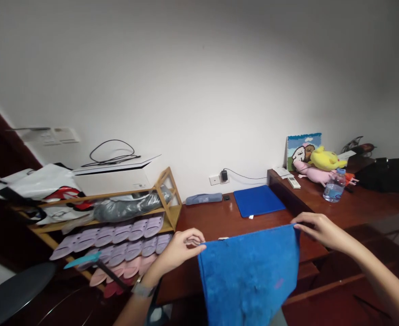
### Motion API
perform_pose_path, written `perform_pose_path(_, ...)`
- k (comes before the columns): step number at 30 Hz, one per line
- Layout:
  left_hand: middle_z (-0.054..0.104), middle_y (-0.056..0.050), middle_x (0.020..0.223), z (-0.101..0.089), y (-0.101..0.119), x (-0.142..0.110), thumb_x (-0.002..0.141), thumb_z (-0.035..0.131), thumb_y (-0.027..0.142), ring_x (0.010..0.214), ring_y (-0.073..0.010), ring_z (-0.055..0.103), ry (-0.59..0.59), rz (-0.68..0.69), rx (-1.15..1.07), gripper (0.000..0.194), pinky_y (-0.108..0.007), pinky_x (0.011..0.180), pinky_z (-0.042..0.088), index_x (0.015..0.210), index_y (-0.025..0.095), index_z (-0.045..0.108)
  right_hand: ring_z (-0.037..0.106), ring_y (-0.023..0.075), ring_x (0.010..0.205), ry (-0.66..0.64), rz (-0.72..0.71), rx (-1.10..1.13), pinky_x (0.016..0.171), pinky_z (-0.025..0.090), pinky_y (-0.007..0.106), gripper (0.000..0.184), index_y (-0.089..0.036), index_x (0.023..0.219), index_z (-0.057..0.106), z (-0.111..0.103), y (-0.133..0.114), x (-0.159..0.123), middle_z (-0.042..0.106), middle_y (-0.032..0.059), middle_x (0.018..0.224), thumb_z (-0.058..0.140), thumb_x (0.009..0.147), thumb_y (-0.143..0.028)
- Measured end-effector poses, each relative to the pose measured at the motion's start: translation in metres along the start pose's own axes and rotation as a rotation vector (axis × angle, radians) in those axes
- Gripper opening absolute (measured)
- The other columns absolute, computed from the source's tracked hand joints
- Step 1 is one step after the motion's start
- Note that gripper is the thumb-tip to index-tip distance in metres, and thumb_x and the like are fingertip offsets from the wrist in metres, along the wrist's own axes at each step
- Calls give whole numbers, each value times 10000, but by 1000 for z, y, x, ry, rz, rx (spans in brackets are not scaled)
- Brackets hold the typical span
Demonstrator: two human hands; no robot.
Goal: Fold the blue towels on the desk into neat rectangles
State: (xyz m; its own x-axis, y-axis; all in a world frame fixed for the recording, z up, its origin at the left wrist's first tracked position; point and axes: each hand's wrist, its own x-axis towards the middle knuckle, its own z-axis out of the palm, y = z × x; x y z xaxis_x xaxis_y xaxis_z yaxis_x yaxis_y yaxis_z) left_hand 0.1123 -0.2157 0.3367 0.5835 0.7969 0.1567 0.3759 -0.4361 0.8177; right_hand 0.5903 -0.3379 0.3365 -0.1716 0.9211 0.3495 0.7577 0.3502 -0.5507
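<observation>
A blue cloth hangs stretched between my two hands, in front of the brown desk. My left hand pinches its upper left corner between thumb and fingers. At the upper right corner, my right hand grips the cloth the same way. The cloth's top edge is nearly straight, its surface has darker patches and a small pinkish mark, and its lower end runs out of view. Farther back on the desk lies a folded blue cloth with a small white tag.
A wooden rack of slippers stands left, with a white box on top. A grey-blue pouch lies by the wall. On the right are a water bottle, plush toys and a remote.
</observation>
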Motion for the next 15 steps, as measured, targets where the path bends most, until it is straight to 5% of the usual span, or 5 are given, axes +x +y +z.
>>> perform_pose_path(5,759,-56,881,11,-24,136,815,784,469,818,-199,717,-28,116,-58,305,-331,782,591,886,191,681,758,241,842,32,60,-79,830,587,338,313,-213,1004,781,-21,86,87,812,85,991,601,952,-463)
perform_pose_path(10,727,-26,782,17,-33,276,850,704,403,745,-181,702,245,297,121,216,-294,712,570,814,201,637,757,260,941,251,124,-266,914,562,356,188,-195,957,785,-48,160,204,814,105,1023,617,894,-251)
perform_pose_path(15,731,-15,883,39,-59,342,881,624,229,874,-188,696,369,348,261,36,-302,840,531,888,225,660,733,271,1034,443,142,-334,971,541,379,227,-170,1031,774,-39,220,258,796,138,1090,581,916,-210)
